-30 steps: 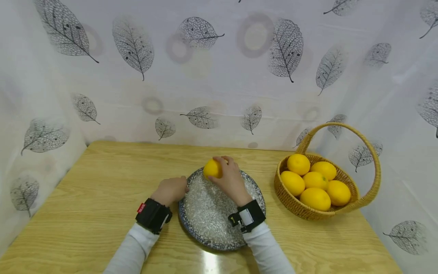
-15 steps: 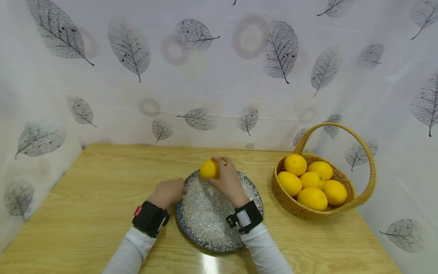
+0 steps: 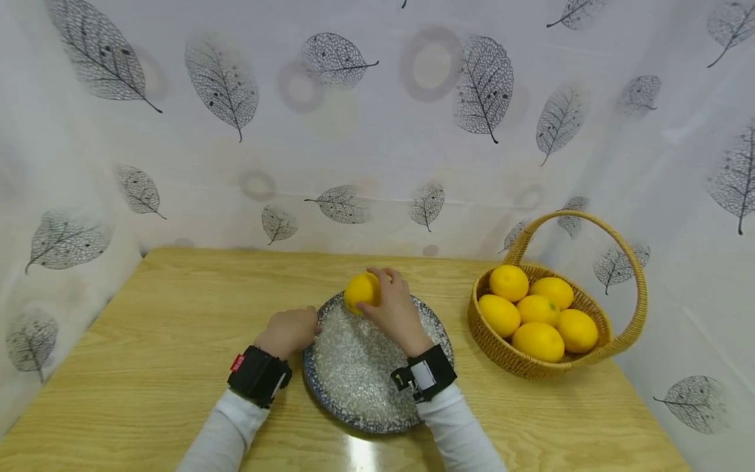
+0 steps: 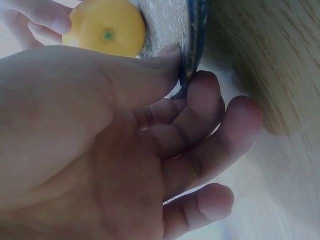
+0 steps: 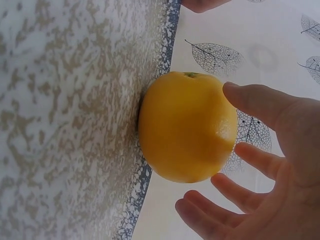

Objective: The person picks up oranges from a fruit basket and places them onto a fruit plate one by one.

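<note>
A round grey speckled plate (image 3: pixel 366 373) with a dark blue rim lies on the table. My left hand (image 3: pixel 290 330) pinches its left rim, the thumb (image 4: pixel 165 70) on the inner side and the curled fingers outside and under. An orange (image 3: pixel 361 292) rests on the far part of the plate; its green stem end shows in both wrist views. Around its right side is my right hand (image 3: pixel 398 311). In the right wrist view, the thumb (image 5: pixel 255 100) and fingertips stand spread right at the orange's surface, with the lower fingers apart from it.
To the right stands a wicker basket (image 3: pixel 507 357) with a tall arched handle, holding several more oranges (image 3: pixel 538 342). The wooden table (image 3: pixel 194 314) backs onto a white curtain (image 3: pixel 354 144) printed with leaves, which also hangs along both sides.
Over the last half second, my right fingers have loosened and shifted slightly right off the orange, so more of it shows. The orange stays on the plate; my left hand keeps its pinch.
</note>
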The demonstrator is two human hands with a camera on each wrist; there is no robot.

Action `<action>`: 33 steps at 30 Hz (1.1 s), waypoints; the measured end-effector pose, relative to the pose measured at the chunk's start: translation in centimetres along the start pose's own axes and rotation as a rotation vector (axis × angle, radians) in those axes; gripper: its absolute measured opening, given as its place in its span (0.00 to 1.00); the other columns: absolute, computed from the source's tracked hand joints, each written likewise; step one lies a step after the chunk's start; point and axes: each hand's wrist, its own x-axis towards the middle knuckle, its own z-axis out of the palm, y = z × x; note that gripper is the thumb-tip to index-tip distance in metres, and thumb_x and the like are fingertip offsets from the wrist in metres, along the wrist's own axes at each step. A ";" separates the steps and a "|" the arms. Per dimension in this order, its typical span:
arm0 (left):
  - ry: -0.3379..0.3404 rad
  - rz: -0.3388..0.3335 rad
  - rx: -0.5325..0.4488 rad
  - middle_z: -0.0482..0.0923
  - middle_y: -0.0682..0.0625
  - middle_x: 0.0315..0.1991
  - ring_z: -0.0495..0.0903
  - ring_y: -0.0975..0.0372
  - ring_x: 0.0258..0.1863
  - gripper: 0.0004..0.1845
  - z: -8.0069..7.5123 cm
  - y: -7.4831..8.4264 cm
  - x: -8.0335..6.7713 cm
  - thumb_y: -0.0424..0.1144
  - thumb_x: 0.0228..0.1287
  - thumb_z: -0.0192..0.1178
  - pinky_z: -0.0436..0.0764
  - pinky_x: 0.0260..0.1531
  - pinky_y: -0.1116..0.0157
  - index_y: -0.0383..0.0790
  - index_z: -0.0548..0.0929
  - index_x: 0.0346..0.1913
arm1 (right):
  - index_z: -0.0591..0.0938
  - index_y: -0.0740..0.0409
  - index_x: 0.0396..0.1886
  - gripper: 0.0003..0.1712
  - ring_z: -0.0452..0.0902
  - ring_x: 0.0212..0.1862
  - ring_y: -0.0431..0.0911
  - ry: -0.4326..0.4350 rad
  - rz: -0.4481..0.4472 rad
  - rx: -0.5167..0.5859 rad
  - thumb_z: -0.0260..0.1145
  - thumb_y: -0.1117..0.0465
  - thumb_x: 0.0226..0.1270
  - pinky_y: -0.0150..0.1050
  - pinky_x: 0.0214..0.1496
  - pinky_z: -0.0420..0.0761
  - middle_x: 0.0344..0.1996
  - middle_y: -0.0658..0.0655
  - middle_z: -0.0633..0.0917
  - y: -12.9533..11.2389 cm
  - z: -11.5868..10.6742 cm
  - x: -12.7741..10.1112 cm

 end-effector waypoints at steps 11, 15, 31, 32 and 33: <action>0.004 0.020 -0.002 0.85 0.38 0.42 0.85 0.49 0.41 0.12 0.2 -0.2 0.3 0.38 0.75 0.57 0.84 0.41 0.50 0.30 0.81 0.48 | 0.69 0.53 0.75 0.42 0.67 0.71 0.65 0.019 0.002 0.010 0.75 0.55 0.64 0.63 0.66 0.75 0.72 0.68 0.69 0.4 -1.2 0.1; 0.008 0.027 0.023 0.85 0.39 0.41 0.85 0.50 0.41 0.12 0.4 -0.3 0.7 0.39 0.75 0.57 0.84 0.40 0.51 0.30 0.80 0.47 | 0.68 0.54 0.75 0.42 0.68 0.70 0.66 0.040 -0.002 0.004 0.75 0.54 0.64 0.62 0.65 0.76 0.71 0.69 0.69 0.8 -1.9 0.1; 0.004 0.023 0.026 0.85 0.38 0.42 0.83 0.52 0.38 0.14 0.8 -0.2 0.8 0.39 0.76 0.56 0.83 0.40 0.52 0.29 0.80 0.49 | 0.63 0.54 0.78 0.41 0.60 0.76 0.65 0.082 0.095 0.014 0.68 0.53 0.72 0.63 0.75 0.66 0.76 0.68 0.63 3.8 -6.9 -0.8; 0.004 0.024 0.026 0.85 0.37 0.42 0.83 0.52 0.39 0.14 0.8 -0.2 0.8 0.39 0.76 0.56 0.83 0.41 0.52 0.29 0.80 0.50 | 0.62 0.53 0.79 0.40 0.60 0.76 0.65 0.083 0.097 0.011 0.68 0.52 0.72 0.63 0.74 0.66 0.76 0.68 0.63 3.9 -7.0 -0.9; 0.003 0.026 0.026 0.85 0.37 0.42 0.83 0.52 0.39 0.14 0.8 -0.2 0.8 0.39 0.76 0.56 0.83 0.41 0.52 0.28 0.79 0.50 | 0.62 0.53 0.79 0.40 0.61 0.75 0.65 0.087 0.101 0.003 0.68 0.52 0.72 0.63 0.74 0.67 0.76 0.68 0.63 4.0 -7.2 -1.0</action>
